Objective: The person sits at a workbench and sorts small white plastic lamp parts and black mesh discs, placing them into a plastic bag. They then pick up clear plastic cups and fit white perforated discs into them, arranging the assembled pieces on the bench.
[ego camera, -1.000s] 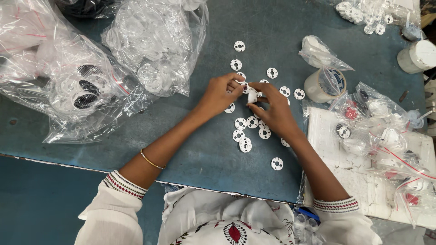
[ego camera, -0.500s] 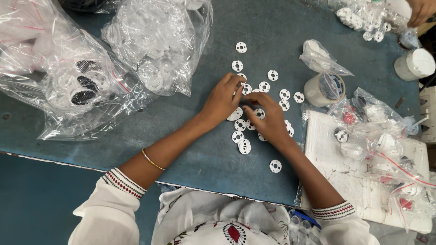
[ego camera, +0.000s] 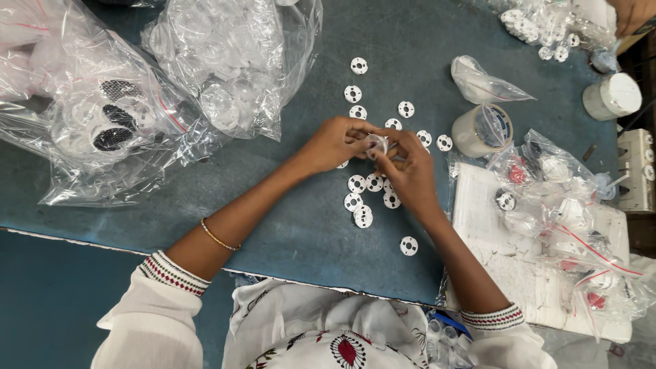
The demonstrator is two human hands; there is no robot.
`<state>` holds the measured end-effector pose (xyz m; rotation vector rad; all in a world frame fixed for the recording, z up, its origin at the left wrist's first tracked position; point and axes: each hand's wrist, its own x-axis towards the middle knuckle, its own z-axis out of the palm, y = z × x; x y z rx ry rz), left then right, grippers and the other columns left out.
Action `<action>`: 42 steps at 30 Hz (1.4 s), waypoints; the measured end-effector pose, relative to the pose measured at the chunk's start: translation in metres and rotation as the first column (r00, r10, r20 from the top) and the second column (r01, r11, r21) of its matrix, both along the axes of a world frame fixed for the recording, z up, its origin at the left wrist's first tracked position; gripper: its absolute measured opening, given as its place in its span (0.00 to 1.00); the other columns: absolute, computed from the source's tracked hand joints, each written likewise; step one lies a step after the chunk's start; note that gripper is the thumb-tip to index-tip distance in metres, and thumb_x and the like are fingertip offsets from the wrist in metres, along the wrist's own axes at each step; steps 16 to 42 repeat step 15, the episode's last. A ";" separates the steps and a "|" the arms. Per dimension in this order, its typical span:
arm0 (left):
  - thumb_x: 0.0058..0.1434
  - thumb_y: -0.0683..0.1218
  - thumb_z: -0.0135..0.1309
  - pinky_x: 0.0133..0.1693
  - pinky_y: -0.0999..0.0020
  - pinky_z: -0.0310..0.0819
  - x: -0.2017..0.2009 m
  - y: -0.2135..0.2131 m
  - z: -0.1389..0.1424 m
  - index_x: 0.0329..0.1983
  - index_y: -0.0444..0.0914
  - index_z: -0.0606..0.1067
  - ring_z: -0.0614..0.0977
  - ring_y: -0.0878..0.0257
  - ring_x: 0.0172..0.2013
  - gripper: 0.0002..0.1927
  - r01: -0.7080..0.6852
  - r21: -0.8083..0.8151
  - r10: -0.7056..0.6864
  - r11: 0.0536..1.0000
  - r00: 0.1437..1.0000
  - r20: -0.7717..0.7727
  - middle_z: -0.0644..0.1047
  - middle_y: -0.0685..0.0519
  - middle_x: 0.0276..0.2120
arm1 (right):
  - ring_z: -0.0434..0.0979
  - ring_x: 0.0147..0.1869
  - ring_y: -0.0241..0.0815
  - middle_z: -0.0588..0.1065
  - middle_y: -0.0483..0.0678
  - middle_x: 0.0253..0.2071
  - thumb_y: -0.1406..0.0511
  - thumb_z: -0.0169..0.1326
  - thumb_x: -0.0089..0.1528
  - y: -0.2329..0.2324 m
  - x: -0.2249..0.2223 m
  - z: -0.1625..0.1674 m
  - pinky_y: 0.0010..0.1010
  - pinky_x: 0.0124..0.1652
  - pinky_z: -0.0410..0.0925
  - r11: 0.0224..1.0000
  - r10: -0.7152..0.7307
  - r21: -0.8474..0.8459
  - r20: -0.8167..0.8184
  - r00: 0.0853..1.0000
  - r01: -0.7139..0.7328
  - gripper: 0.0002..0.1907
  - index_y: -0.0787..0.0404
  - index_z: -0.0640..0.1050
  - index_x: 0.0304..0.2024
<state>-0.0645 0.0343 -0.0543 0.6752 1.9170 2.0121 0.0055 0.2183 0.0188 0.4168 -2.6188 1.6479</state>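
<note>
My left hand and my right hand meet over the blue-green table, fingertips together on a small clear plastic piece held between them. Several small white round discs with holes lie scattered around and under my hands, such as one disc farther up and another disc nearer to me. Part of the held piece is hidden by my fingers.
Big clear bags of plastic parts and a bag with black mesh pieces lie left. A tape roll, a white cup, small bags on a white foam block sit right. Another person's hand shows top right.
My hands dropped to the scattered discs half a second ago, then rose again and now hold a clear piece together between the fingertips.
</note>
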 end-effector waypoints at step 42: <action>0.68 0.37 0.51 0.44 0.69 0.85 0.002 -0.002 0.007 0.61 0.29 0.68 0.86 0.59 0.40 0.19 0.150 0.241 -0.220 0.959 0.930 0.295 0.83 0.42 0.41 | 0.82 0.54 0.41 0.73 0.49 0.63 0.69 0.68 0.59 0.020 -0.001 0.007 0.27 0.47 0.78 0.968 0.147 0.222 -0.136 0.980 -0.115 0.30 0.58 0.75 0.63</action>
